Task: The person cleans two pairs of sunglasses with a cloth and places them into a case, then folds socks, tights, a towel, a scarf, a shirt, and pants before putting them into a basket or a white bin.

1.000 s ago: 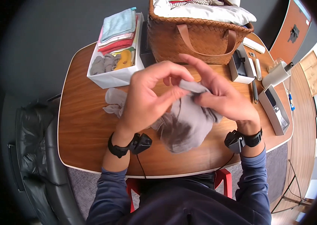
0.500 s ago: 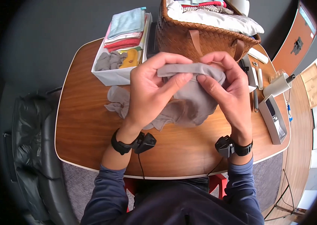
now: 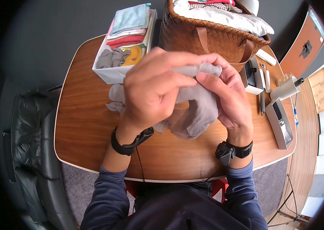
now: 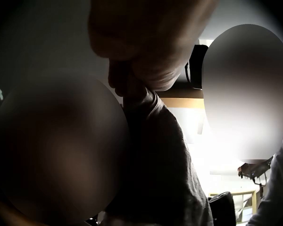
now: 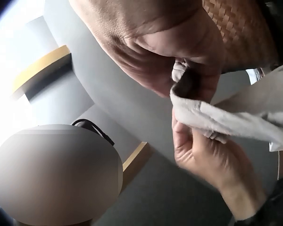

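Note:
A grey cloth (image 3: 202, 111) hangs above the table from both hands in the head view. The left hand (image 3: 152, 90) pinches its upper band from the left, back of the hand turned up. At the band's right end the right hand (image 3: 233, 92) grips it between thumb and fingers. In the right wrist view the cloth's folded edge (image 5: 203, 115) runs between the right hand (image 5: 165, 42) and the left hand (image 5: 217, 165). The left wrist view is dark, with cloth (image 4: 155, 155) hanging below a hand (image 4: 151, 37). Another grey piece (image 3: 117, 96) lies left of the left hand.
A white box (image 3: 110, 75) with folded cloths and grey and yellow rolls stands at the back left. Behind the hands is a woven basket (image 3: 181, 34) full of fabric. To the right are small white boxes (image 3: 279, 124) and a white cup (image 3: 284, 89).
The left hand has turned over, its back now facing up, and the cloth band is bent between the hands. The right hand has shifted slightly left since the half-second-old view.

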`<state>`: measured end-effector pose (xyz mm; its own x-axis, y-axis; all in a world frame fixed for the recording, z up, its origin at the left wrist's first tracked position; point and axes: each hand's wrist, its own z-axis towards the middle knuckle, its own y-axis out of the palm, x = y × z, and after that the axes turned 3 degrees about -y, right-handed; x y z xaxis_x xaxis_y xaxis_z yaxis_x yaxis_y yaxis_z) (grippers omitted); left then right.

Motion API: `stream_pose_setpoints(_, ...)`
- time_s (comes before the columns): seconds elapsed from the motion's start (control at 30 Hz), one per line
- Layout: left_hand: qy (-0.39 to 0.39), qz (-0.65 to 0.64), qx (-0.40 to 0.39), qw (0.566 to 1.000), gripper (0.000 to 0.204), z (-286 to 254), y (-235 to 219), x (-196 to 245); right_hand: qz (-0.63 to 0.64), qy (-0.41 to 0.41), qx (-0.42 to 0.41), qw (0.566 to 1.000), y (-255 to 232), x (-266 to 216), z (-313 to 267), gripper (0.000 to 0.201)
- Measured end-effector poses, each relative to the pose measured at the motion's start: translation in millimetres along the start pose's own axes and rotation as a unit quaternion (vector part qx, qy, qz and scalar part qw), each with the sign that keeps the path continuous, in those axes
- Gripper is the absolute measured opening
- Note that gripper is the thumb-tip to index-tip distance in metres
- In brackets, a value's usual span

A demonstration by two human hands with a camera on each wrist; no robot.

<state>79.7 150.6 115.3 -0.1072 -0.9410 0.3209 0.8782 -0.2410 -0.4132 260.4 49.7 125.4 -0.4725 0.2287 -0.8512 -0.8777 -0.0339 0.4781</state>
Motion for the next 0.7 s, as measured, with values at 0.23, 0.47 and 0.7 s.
stream_pose_setpoints(0.23, -0.251, -0.253, 0.045, 0.933, 0.032, 5.9, 8.7, 11.5, -0.182, -0.107, 0.021, 0.977, 0.5, -2.2, -1.4, 0.03)
stream_pose_setpoints(0.47, -0.07, -0.065, 0.067, 0.993, 0.024, 9.2, 10.3, 1.8, -0.069, -0.062, 0.018, 0.996, -1.5, 1.6, 1.1, 0.033)
stream_pose_setpoints(0.7, -0.309, -0.341, 0.055, 0.886, 0.027, 1.7, 13.8, 5.0, -0.158, -0.141, 0.029, 0.977, -2.5, -5.8, -2.1, 0.032)
